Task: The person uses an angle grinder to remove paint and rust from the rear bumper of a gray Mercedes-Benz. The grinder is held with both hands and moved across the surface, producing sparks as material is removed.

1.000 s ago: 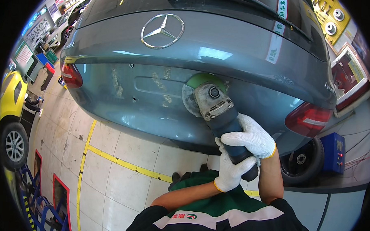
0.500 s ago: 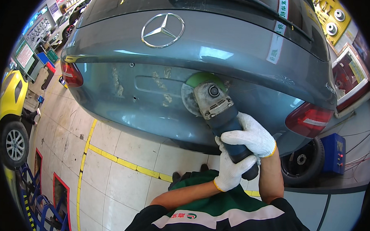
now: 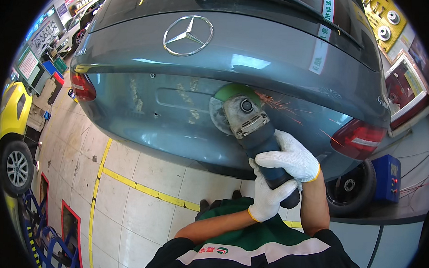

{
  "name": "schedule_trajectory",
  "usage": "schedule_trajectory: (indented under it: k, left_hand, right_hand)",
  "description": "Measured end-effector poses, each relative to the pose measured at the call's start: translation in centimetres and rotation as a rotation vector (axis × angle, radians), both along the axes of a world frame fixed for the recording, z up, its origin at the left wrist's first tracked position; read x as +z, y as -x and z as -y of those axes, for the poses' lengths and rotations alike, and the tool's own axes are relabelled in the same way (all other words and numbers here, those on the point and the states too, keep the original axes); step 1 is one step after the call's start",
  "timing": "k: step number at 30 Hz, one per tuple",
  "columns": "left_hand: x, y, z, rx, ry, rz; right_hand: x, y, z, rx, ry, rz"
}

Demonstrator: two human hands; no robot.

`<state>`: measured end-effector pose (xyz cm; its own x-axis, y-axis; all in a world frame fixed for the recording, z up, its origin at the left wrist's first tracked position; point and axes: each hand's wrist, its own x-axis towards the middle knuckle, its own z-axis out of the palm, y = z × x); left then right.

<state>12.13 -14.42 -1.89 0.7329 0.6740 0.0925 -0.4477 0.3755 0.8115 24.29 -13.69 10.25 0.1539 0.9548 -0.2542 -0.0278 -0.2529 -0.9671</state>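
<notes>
An angle grinder [image 3: 260, 138] with a dark body and a worn metal head lies slanted against the rear of a grey-blue car [image 3: 195, 140]. My right hand [image 3: 292, 156], in a white knit glove, is wrapped round the middle of its body. Lower down, my gloved left hand [image 3: 270, 198] grips the rear end of the grinder. A green disc [image 3: 235, 91] shows at the grinder's head, its edge at the recessed tailgate panel. Orange sparks [image 3: 275, 102] fly from it to the right. Rough pale patches [image 3: 135, 97] mark the panel further left.
Red tail lights [image 3: 360, 138] flank the panel. On the right are a loose wheel [image 3: 350, 184], a blue box [image 3: 386, 177] with cables and a yellow tool board [image 3: 386, 19]. A yellow car [image 3: 14, 108] stands at left; yellow lines [image 3: 133, 184] cross the tiled floor.
Sparks now spray rightward from the grinder's disc; none showed half a second ago. The grinder's head has shifted very slightly left, and both hands keep their grip.
</notes>
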Motion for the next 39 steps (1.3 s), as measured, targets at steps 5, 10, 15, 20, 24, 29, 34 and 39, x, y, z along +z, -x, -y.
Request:
schedule_trajectory:
  k: [5, 10, 15, 20, 24, 29, 34, 39]
  left_hand:
    - [0.0, -0.1, 0.2, -0.026, 0.025, 0.011]
    - [0.2, -0.1, 0.4, -0.042, 0.059, 0.053]
    - [-0.3, -0.2, 0.4, -0.057, 0.071, 0.048]
    - [-1.0, -0.3, 0.5, -0.043, 0.008, 0.006]
    - [-0.8, -0.4, 0.5, -0.056, 0.054, 0.064]
    - [-1.4, -0.4, 0.6, -0.054, 0.054, 0.054]
    - [-0.3, -0.2, 0.6, -0.054, 0.093, 0.087]
    - [-0.2, -0.2, 0.5, -0.027, 0.060, 0.091]
  right_hand:
    - [0.0, -0.3, 0.2, 0.021, 0.027, -0.023]
    - [-0.3, 0.0, 0.5, -0.016, -0.030, 0.010]
    - [0.0, 0.0, 0.4, -0.004, 0.009, -0.013]
    - [-0.3, -0.4, 0.5, 0.004, 0.032, -0.016]
    - [-0.2, 0.0, 0.4, -0.015, -0.006, 0.001]
    - [0.1, 0.2, 0.5, -0.019, 0.032, -0.009]
    - [-0.3, 0.1, 0.6, -0.017, 0.000, -0.048]
    - [-0.5, -0.1, 0.5, -0.013, -0.010, 0.019]
